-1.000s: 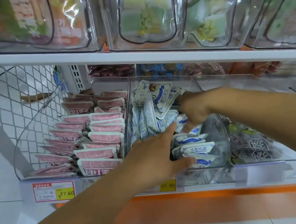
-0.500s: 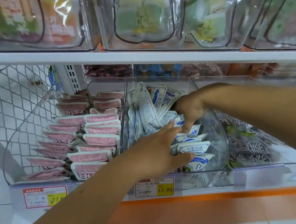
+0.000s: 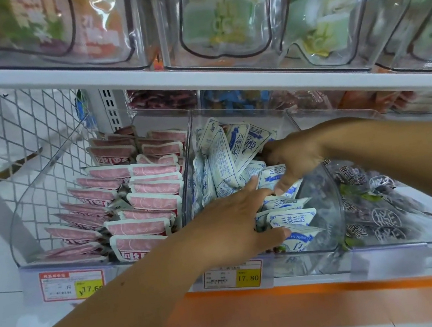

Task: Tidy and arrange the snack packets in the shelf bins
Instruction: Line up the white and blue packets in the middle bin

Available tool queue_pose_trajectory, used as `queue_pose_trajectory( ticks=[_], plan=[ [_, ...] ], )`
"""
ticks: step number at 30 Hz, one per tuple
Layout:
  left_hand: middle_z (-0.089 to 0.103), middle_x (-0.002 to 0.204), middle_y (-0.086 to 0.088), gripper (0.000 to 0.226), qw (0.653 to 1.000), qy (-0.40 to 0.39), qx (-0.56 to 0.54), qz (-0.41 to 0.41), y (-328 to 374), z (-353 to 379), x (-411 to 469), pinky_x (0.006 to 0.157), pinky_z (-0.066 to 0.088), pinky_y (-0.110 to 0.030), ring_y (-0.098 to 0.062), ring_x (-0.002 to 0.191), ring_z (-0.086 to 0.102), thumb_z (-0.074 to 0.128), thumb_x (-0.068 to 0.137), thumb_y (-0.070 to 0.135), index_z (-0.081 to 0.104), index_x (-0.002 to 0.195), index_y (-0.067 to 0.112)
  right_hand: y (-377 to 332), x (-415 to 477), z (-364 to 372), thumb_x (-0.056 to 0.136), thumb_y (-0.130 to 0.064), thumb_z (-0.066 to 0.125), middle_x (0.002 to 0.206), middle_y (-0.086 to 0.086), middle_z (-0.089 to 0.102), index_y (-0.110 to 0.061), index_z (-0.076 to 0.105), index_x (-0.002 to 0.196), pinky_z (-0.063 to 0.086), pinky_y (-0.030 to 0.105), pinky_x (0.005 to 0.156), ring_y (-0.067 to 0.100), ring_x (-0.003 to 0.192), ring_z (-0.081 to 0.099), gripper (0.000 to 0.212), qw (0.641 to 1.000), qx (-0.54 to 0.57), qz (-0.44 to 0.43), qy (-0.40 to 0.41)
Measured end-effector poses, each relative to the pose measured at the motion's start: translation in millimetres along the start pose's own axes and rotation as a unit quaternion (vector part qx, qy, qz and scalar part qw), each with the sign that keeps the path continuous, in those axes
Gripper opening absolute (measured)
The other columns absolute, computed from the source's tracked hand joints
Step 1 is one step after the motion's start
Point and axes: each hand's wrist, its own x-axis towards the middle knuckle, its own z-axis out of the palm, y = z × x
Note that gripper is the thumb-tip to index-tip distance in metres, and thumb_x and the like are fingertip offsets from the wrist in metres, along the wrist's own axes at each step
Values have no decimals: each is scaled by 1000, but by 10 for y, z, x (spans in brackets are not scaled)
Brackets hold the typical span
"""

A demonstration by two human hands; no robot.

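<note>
- The left hand [image 3: 236, 225] lies nearest, with its fingers straight and pressed flat against the blue-and-white snack packets [image 3: 293, 220] stacked at the front of the clear plastic middle bin [image 3: 325, 202]. It has been slid slightly toward the bin's right wall since half a second ago.
- The right hand [image 3: 297, 156] is just beyond, with its fingers curled down and gripping packets in the middle of the same stack. It too has been shifted a little rightward.
- The fingertips of the two hands are nearly touching.
- More of these packets stand upright against the bin's left wall and back, arranged as before.
- A white-and-yellow price label [image 3: 232, 275] is fixed to the shelf's front edge below the bin.
- Rows of pink flat packets [image 3: 144, 203] fill the left bin, and dark printed packets [image 3: 382, 217] fill the right one.
- A white wire mesh panel [image 3: 28, 130] closes the shelf's left end.
- The bins' backs are overhung by the white upper shelf board [image 3: 139, 82], which carries clear bins of blurred green packets [image 3: 222, 15].
</note>
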Motion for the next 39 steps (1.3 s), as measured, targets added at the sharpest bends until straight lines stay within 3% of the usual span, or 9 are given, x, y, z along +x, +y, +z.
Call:
queue_pose_trajectory(
  ticks=[5, 10, 13, 17, 20, 23, 28, 32, 39],
  plan=[
    [-20, 157, 17, 78, 1000, -3, -8, -5, 8, 0, -7, 113, 14, -34, -11, 147, 7, 37, 89, 69, 2, 152, 37, 9, -37, -10, 76, -61, 67, 146, 5, 46, -10, 38, 144, 34, 34, 107, 24, 127, 49, 89, 998, 57, 0, -7],
    [-18, 157, 18, 77, 1000, 3, -12, -13, 18, 14, -10, 114, 13, -34, -10, 147, 7, 37, 90, 67, 4, 152, 36, 70, -121, 13, 86, -39, 67, 109, 6, 68, -10, 67, 107, 47, 36, 94, 20, 99, 61, 36, 991, 111, -40, 58],
    [-15, 157, 20, 72, 999, 18, -25, -22, 20, 28, 6, 114, 16, -35, -12, 146, 13, 38, 92, 64, 8, 151, 37, 49, -158, 104, 90, -38, 63, 93, 16, 67, -5, 64, 91, 47, 33, 77, 20, 77, 55, 33, 987, 115, -53, 102],
    [-2, 158, 23, 65, 994, 65, -77, -32, -8, 74, 58, 113, 20, -36, -10, 144, 20, 41, 94, 60, 18, 150, 37, -55, -233, 87, 99, -36, 48, 84, 4, 61, -9, 58, 94, 43, 31, 74, 23, 81, 55, 29, 993, 40, -42, 99],
    [19, 156, 22, 63, 989, 95, -113, -30, -35, 100, 66, 112, 30, -34, -6, 137, 33, 49, 90, 61, 28, 146, 39, -47, -339, 59, 99, -47, 41, 111, 2, 63, -16, 57, 118, 45, 36, 95, 21, 103, 57, 40, 994, 74, -43, 65],
    [49, 137, 14, 59, 983, 121, -135, -32, 4, 85, -4, 99, 45, -36, -7, 117, 51, 53, 88, 60, 35, 140, 39, -77, -386, 140, 95, -60, 36, 124, 2, 59, -25, 48, 130, 41, 37, 99, 26, 120, 47, 51, 997, -31, -7, 74],
    [44, 144, 11, 73, 987, 156, -37, -11, 75, -68, -331, 103, 39, -27, -8, 127, 45, 59, 86, 57, 24, 148, 40, -71, -589, 184, 96, -45, 50, 122, -6, 61, -28, 62, 117, 46, 37, 97, 15, 109, 57, 30, 970, 118, -45, 206],
    [46, 141, 17, 58, 977, 195, 91, 16, -61, -269, -674, 103, 29, -19, -4, 127, 41, 60, 88, 50, 38, 141, 43, -189, -988, 287, 83, -46, 69, 101, -19, 62, -36, 67, 96, 47, 26, 88, 1, 96, 59, 17, 928, 238, -90, 271],
    [66, 117, 14, 38, 946, 224, 224, 64, -425, -219, -842, 96, 46, -39, -10, 112, 58, 71, 79, 46, 67, 115, 34, -426, -884, 508, 86, -49, 64, 128, -13, 56, -42, 57, 125, 40, 35, 99, 15, 122, 42, 40, 978, 40, -29, 202]
  ],
)
